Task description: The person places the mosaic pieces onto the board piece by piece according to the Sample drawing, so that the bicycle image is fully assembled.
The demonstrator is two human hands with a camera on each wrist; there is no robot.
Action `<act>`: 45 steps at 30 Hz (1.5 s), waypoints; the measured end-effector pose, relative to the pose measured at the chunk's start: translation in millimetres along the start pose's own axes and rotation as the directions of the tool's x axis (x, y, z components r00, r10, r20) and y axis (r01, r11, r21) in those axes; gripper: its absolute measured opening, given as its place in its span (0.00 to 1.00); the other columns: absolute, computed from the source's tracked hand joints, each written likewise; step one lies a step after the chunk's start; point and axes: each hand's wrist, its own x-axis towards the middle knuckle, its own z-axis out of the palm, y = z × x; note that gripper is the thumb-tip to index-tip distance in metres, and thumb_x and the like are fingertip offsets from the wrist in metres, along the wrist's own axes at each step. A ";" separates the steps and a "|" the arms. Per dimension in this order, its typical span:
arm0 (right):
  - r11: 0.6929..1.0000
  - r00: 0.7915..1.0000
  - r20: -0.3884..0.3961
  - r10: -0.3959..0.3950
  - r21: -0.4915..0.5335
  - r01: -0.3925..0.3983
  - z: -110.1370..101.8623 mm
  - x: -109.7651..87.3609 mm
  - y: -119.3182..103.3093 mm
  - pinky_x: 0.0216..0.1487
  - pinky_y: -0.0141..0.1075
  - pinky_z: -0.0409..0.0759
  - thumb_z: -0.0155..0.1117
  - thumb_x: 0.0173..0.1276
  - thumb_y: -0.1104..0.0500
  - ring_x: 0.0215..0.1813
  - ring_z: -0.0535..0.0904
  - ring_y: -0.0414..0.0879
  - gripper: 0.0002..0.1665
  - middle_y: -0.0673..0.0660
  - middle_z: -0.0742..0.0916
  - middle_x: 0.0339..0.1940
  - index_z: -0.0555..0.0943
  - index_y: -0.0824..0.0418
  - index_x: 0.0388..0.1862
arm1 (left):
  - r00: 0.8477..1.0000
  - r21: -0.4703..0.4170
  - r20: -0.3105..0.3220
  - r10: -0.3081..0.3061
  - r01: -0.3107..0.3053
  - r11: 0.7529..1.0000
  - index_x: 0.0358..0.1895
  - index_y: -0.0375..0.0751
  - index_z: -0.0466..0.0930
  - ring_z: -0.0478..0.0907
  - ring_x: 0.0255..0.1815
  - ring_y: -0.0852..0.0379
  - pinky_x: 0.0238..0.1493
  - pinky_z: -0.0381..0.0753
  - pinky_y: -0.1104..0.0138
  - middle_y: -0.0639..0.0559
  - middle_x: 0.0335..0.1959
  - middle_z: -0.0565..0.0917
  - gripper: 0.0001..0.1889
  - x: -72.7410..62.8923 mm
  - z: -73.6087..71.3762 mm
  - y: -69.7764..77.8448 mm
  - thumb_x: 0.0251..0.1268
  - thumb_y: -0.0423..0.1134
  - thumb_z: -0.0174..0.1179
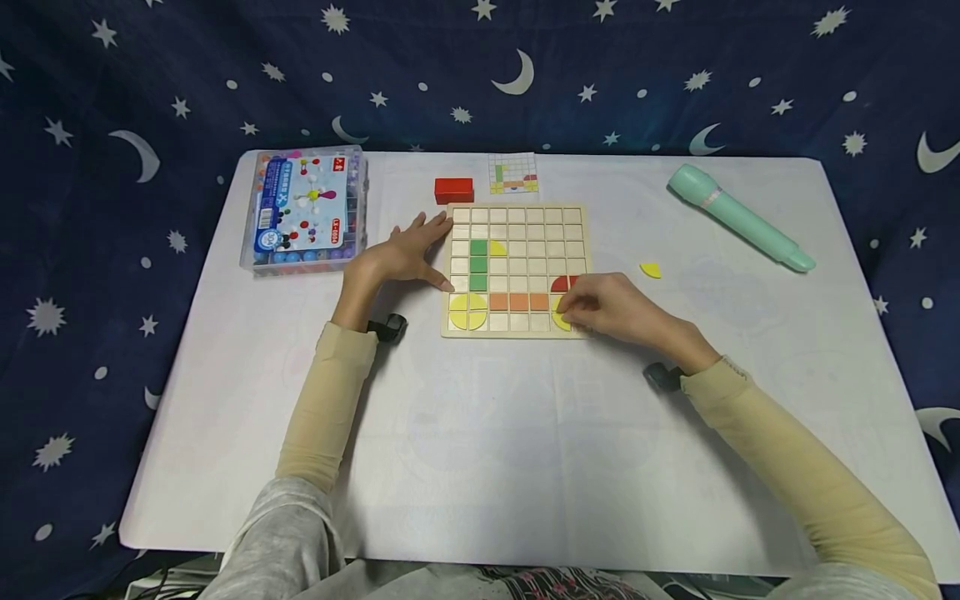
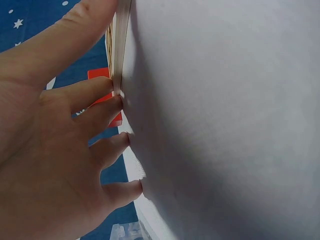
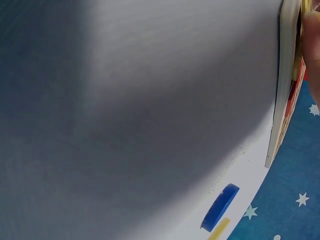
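Note:
A wooden grid board lies flat on the white table. My left hand rests along the board's left side, fingers spread; in the left wrist view its thumb and fingertips meet the board's edge. My right hand is over the lower right corner, thumb and forefinger pinching at a yellow quarter-circle tile; its fingers partly hide the tiles there. Red tiles sit just above. Orange squares form a row, green squares a column, and yellow quarter-circles make a circle at lower left.
A loose yellow quarter-circle lies right of the board. A blue piece shows in the right wrist view. Behind the board are a red block and pattern card. A clear bead box stands left, a green microphone-shaped object right.

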 end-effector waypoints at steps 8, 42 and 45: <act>1.000 1.000 0.027 0.003 -0.023 -0.002 0.4 2.6 -1.3 0.35 0.34 0.73 0.80 0.58 0.63 0.31 0.74 0.45 0.12 0.52 0.81 0.25 0.83 0.60 0.36 | 1.000 0.004 0.001 0.004 -0.004 1.000 0.85 0.52 0.41 0.26 0.87 0.50 0.83 0.24 0.46 0.55 0.87 0.37 0.62 0.1 0.2 -1.5 0.54 0.49 0.79; 0.952 0.935 -0.178 0.305 0.055 -0.300 -50.6 -32.9 51.7 0.31 0.29 0.75 0.70 0.71 0.57 0.40 0.77 0.51 0.14 0.61 0.88 0.45 0.88 0.60 0.53 | 1.000 0.008 -0.002 -0.005 0.005 1.000 0.85 0.54 0.42 0.26 0.87 0.51 0.84 0.24 0.46 0.57 0.87 0.37 0.62 -0.2 0.6 -2.6 0.54 0.49 0.79; 0.942 0.922 -0.194 0.334 0.052 -0.331 -54.9 -35.7 61.3 0.32 0.28 0.74 0.70 0.71 0.57 0.42 0.77 0.50 0.15 0.62 0.88 0.47 0.87 0.60 0.53 | 1.000 0.012 -0.003 -0.004 0.004 1.000 0.85 0.53 0.42 0.26 0.87 0.50 0.84 0.24 0.46 0.57 0.87 0.37 0.62 0.3 0.7 -2.6 0.54 0.49 0.79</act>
